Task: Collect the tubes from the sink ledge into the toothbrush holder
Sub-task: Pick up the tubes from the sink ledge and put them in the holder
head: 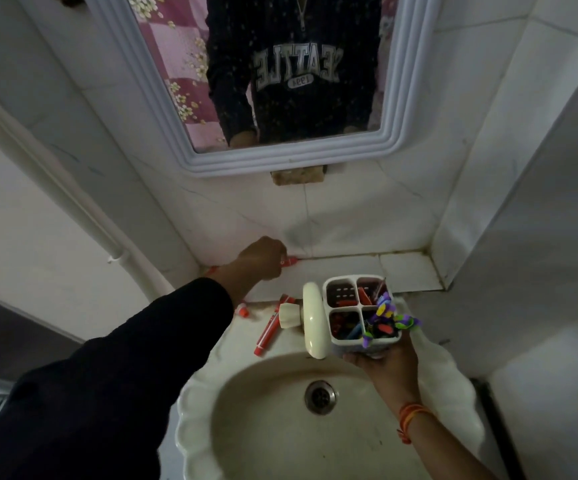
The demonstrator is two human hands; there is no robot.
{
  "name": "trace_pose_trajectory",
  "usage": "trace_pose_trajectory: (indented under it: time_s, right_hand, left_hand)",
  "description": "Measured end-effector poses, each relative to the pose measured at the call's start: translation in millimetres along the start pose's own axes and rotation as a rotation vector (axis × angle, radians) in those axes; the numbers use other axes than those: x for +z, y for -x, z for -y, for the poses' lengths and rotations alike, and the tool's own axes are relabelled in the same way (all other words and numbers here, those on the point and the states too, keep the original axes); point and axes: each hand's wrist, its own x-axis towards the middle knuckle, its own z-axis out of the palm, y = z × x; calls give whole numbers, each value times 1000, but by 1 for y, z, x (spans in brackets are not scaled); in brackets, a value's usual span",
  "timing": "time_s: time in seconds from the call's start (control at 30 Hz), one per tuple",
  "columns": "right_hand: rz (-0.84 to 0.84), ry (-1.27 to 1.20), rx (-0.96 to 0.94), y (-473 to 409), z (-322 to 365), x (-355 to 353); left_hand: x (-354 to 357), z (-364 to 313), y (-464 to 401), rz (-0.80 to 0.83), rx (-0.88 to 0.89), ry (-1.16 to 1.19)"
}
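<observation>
My right hand (386,367) holds a white four-compartment toothbrush holder (363,311) from below, above the sink's right rim. It contains red tubes and colourful toothbrushes (389,318). My left hand (263,259) reaches to the tiled ledge (349,271) at the back and closes on a small red tube (289,262) against the wall. A long red tube (269,329) lies on the sink ledge left of the tap. Another small red tube (243,310) lies just below my left wrist.
A cream tap (310,318) stands between the loose tubes and the holder. The scalloped white sink (190,403) with its metal drain (320,396) is below. A framed mirror (280,161) hangs above the ledge. Tiled walls close in on both sides.
</observation>
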Motion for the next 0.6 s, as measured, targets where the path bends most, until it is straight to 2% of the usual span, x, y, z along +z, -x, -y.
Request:
trace_pose_trajectory:
  time_s: [0.1,0.2,0.4,0.5,0.6]
  right_hand:
    - [8,54,9,0,4,1]
    - [-46,49,-61,-1,3,3]
    - [-18,47,-1,-5,-10,3]
    - [-22,71,-10,-4,-6,3]
    - [-26,70,-8,-4,-6,3]
  left_hand:
    - [25,20,-8,27,-16,-120]
    - [41,27,-12,-41,-15,-172]
    - [47,18,-14,-86,27,-280]
    - [43,15,-14,-89,45,-262]
    - [28,6,-9,-56,42,-79]
